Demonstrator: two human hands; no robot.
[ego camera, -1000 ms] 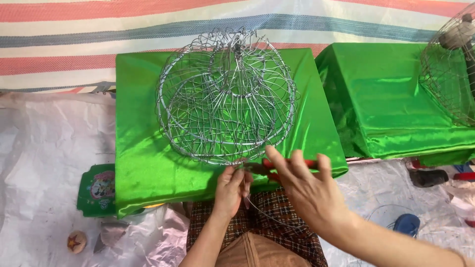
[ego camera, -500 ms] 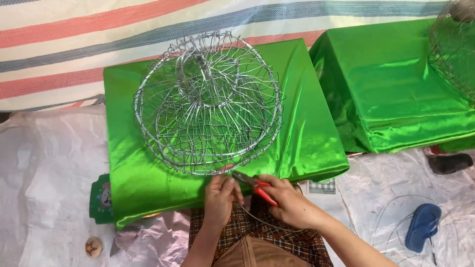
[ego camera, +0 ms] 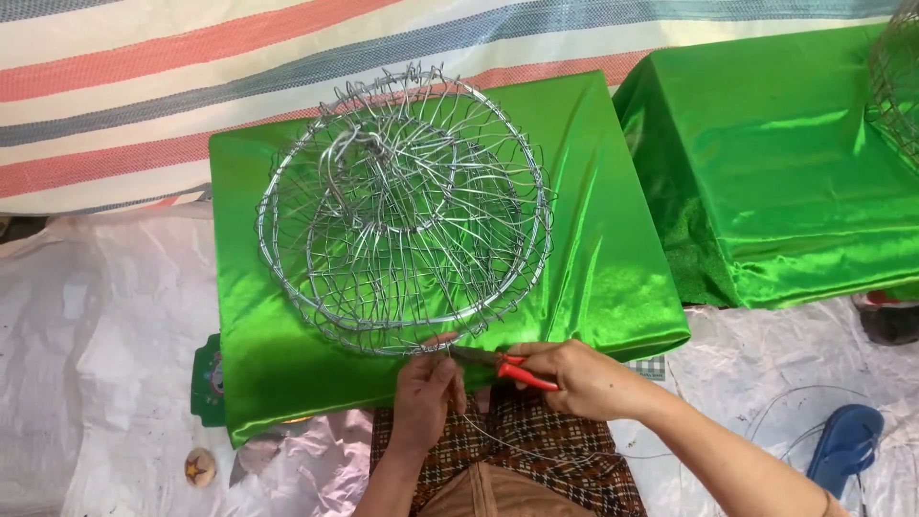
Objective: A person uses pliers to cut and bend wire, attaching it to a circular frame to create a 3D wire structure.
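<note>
A round silver wire basket frame (ego camera: 407, 206) lies on a low table draped in shiny green cloth (ego camera: 593, 268). My left hand (ego camera: 428, 393) pinches a thin wire at the frame's near rim. My right hand (ego camera: 579, 378) grips red-handled pliers (ego camera: 503, 365), their jaws pointing left toward the same spot on the rim. Loose thin wire trails down from my left hand over my checked lap (ego camera: 536, 460).
A second green-draped table (ego camera: 795, 163) stands to the right with another wire frame (ego camera: 900, 77) at its far edge. A striped tarp (ego camera: 144, 86) lies behind. White plastic sheeting (ego camera: 96, 364) covers the floor, with a blue sandal (ego camera: 847, 442) at right and a small round object (ego camera: 199, 467) at left.
My right hand came down onto the red-handled pliers and closed around them. Both hands have drawn together at the frame's near rim, and the view has shifted slightly.
</note>
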